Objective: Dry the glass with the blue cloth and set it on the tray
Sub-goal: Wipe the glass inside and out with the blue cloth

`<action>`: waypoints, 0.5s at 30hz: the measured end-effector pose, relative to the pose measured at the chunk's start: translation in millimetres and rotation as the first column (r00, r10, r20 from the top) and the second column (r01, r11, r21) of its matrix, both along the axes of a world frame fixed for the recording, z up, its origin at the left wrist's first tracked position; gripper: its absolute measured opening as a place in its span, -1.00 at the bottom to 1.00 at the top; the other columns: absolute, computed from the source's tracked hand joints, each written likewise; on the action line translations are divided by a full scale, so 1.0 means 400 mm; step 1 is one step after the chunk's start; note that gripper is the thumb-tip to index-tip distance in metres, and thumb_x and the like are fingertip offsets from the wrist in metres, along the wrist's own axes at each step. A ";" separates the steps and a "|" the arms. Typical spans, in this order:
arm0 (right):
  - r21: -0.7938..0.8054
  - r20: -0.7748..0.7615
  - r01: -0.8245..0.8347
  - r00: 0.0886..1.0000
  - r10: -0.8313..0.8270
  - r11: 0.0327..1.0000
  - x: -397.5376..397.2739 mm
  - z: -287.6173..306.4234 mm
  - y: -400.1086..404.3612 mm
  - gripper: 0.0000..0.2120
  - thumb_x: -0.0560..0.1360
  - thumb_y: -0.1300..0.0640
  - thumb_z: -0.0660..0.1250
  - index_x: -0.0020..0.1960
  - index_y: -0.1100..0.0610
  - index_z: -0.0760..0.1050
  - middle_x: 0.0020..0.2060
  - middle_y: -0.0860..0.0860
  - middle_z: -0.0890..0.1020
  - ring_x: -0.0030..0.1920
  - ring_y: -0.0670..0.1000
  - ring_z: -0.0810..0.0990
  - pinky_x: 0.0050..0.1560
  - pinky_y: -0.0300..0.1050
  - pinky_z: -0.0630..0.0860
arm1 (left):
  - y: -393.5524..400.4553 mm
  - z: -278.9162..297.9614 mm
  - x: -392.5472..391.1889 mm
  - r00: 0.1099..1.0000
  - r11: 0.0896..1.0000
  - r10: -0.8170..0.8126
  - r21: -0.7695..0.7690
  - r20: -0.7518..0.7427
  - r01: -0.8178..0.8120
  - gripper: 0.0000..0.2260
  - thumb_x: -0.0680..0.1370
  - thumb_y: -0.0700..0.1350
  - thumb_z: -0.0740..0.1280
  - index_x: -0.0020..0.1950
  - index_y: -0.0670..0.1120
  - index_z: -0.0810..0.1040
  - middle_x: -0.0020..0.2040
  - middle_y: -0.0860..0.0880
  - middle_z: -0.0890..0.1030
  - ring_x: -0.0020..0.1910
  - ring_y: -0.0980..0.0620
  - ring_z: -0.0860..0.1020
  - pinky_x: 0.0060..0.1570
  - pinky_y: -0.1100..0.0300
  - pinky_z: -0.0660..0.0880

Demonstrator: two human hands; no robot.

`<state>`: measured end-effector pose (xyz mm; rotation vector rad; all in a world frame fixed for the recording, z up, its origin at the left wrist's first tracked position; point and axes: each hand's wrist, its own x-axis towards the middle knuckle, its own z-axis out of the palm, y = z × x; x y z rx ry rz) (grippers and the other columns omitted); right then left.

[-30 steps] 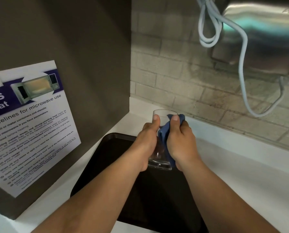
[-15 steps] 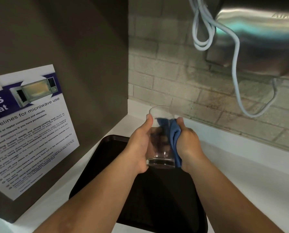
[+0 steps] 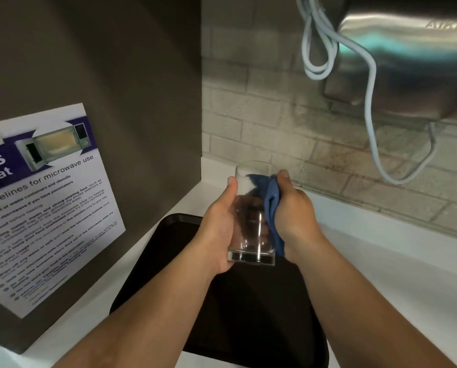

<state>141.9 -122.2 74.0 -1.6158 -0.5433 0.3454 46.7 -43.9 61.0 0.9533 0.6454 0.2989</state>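
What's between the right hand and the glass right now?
The blue cloth. In the head view it is pressed between the right hand and the side of the glass, which the left hand grips bare.

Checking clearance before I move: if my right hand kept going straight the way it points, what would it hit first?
Probably the tiled wall behind the counter; the right hand points up and away, though depth is unclear.

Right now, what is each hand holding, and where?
Left hand grips the glass by its side wall; right hand presses the blue cloth against the opposite side.
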 end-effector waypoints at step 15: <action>-0.105 -0.208 0.034 0.977 -0.055 0.994 0.022 -0.027 0.010 -0.52 0.61 -0.18 0.05 -0.21 0.12 0.53 -0.56 -0.06 0.62 -0.37 -0.06 0.63 -0.25 -0.07 0.48 | -0.011 0.013 0.015 0.996 0.999 0.044 0.005 -0.079 -0.043 -0.23 0.39 0.53 0.33 0.25 -0.10 0.69 0.06 -0.19 0.80 0.02 -0.22 0.78 0.18 -0.20 0.65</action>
